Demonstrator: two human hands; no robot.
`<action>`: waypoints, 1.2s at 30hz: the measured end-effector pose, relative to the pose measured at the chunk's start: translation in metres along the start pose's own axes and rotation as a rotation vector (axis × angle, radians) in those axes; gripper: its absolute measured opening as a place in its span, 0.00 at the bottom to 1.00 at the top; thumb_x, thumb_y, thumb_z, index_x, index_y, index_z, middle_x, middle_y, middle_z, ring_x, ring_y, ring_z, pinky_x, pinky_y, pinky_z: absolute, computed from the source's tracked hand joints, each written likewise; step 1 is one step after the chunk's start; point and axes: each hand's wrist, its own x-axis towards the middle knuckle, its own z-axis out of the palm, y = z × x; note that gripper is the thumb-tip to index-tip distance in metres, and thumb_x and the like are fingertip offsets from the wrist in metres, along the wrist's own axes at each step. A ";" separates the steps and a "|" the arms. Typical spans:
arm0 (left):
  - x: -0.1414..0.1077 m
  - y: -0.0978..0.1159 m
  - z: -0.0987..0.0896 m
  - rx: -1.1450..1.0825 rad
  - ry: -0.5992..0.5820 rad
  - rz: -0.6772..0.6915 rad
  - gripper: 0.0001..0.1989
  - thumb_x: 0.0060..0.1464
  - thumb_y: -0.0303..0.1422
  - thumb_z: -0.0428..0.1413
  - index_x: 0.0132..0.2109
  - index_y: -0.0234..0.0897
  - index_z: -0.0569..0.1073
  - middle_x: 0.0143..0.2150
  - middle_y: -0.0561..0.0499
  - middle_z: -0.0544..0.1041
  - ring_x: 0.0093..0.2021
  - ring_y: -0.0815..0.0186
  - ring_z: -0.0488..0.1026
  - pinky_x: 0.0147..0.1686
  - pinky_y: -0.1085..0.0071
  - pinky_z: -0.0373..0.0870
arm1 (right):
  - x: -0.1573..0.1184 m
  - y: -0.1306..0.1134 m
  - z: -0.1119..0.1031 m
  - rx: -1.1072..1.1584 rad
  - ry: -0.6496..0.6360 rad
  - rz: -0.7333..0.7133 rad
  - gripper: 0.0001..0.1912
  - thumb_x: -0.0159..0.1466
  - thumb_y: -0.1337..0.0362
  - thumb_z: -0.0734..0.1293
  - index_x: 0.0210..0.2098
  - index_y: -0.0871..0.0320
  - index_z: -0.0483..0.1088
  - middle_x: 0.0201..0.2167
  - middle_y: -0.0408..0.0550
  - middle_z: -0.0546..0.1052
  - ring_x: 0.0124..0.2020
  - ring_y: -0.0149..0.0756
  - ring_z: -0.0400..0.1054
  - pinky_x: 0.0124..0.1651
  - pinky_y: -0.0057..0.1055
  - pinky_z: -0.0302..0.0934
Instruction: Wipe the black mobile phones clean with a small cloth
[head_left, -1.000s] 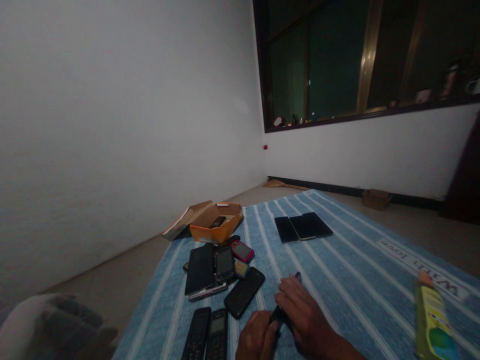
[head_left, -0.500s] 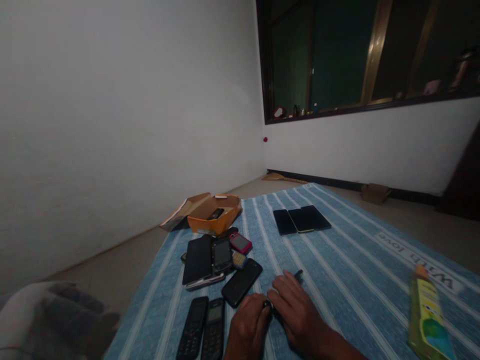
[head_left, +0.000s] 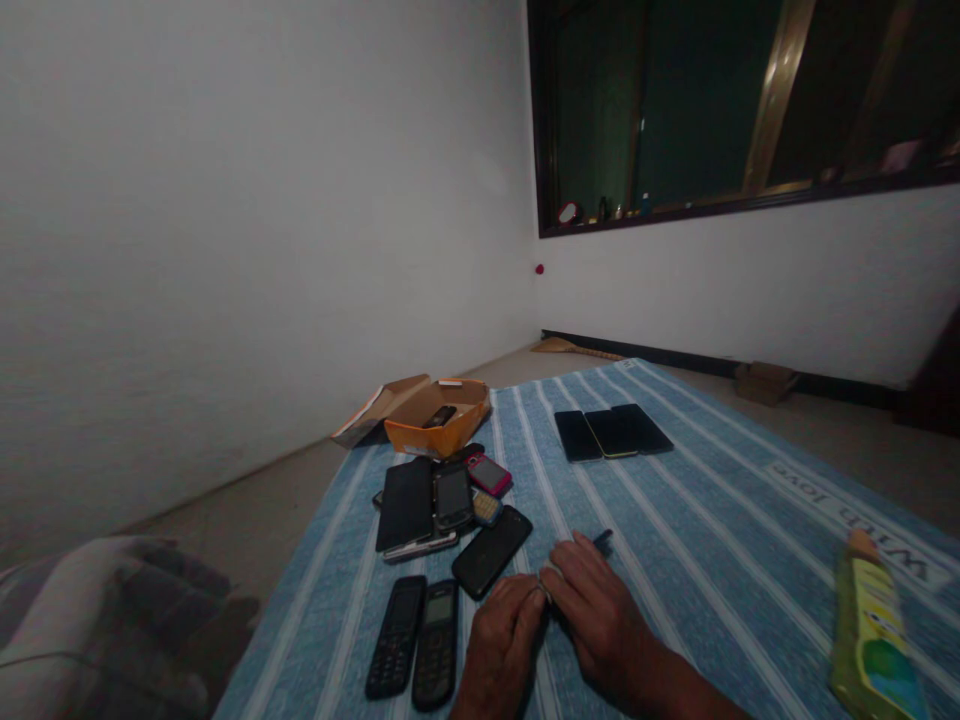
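My left hand (head_left: 501, 640) and my right hand (head_left: 596, 605) meet low over the striped cloth, fingers curled and thumbs close together. What they pinch between them is mostly hidden. A slim dark tip (head_left: 603, 541) sticks out past my right hand's fingers; I cannot tell what it belongs to. Just beyond my left hand lies a black smartphone (head_left: 493, 552). Two dark keypad phones (head_left: 435, 645) are side by side to its left. Behind them is a pile with a black flat case (head_left: 405, 503), a dark slider-like phone (head_left: 453, 495) and a pink-edged phone (head_left: 489, 474).
An open orange cardboard box (head_left: 439, 438) with a phone inside stands at the back left. Dark flat phones (head_left: 611, 433) lie side by side further back. A yellow-green bottle or pack (head_left: 874, 630) lies at the right. Grey fabric (head_left: 105, 630) shows at lower left.
The view has shifted slightly, so everything sits a little further right and higher. The small dark end seen between my hands is now covered by my fingers.
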 end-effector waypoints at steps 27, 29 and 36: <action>0.003 0.003 -0.001 -0.099 -0.010 -0.235 0.27 0.62 0.51 0.45 0.31 0.36 0.77 0.29 0.48 0.77 0.31 0.63 0.72 0.35 0.70 0.70 | -0.012 0.032 0.005 -0.108 0.021 0.098 0.22 0.63 0.78 0.55 0.52 0.60 0.68 0.48 0.57 0.75 0.56 0.46 0.66 0.62 0.58 0.57; 0.004 0.003 -0.001 -0.103 -0.011 -0.247 0.27 0.61 0.52 0.45 0.31 0.35 0.77 0.30 0.48 0.77 0.32 0.62 0.72 0.36 0.69 0.69 | -0.014 0.036 0.005 -0.129 0.026 0.112 0.22 0.62 0.78 0.55 0.52 0.60 0.68 0.49 0.57 0.75 0.57 0.47 0.65 0.62 0.58 0.57; 0.002 0.003 -0.002 -0.106 -0.021 -0.273 0.27 0.61 0.52 0.45 0.30 0.35 0.75 0.28 0.50 0.74 0.30 0.64 0.69 0.34 0.71 0.68 | -0.018 0.039 0.008 -0.122 0.051 0.104 0.24 0.62 0.80 0.54 0.54 0.60 0.67 0.51 0.58 0.74 0.59 0.47 0.65 0.61 0.57 0.60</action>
